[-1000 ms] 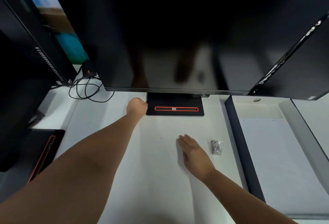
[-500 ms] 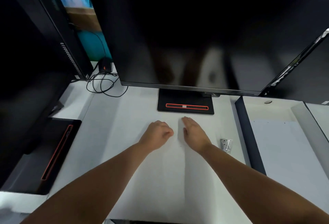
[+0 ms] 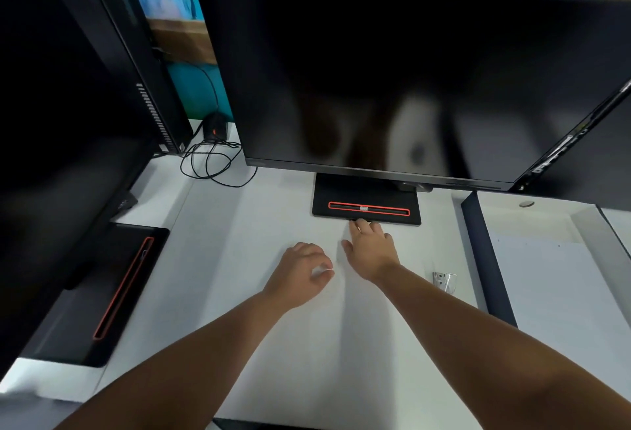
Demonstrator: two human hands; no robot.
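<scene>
A: Stand base [image 3: 389,217], where?
B: Centre of the frame, a little to the right, flat on the white desk [image 3: 239,224], under the lower edge of the big dark monitor [image 3: 392,71]. Black, with a red-rimmed slot [image 3: 368,208] along its front.
A: Touched?
B: Yes, by the right hand [image 3: 370,248]. Fingers stretched out, fairly straight, tips meeting the near edge of the base. No grip, just contact.
A: And the left hand [image 3: 300,269]?
B: Just left of the right one and slightly lower in the frame, apart from the base. Fingers curled, thumb close to forefinger, over the white surface. Cannot tell whether pinching anything.
A: Around that?
B: Lower right of the right hand, a small shiny piece [image 3: 444,281], lying just beside a dark upright divider [image 3: 485,252]. Far right, the edge of another monitor [image 3: 597,163]. Upper left of the base, a loose tangle of black cable [image 3: 211,163], a mouse [image 3: 215,127] above it, then a black tower case [image 3: 136,54]. At the left edge, a third dark screen [image 3: 51,122], and in the lower left a second black base [image 3: 85,310] with its own red-rimmed slot
</scene>
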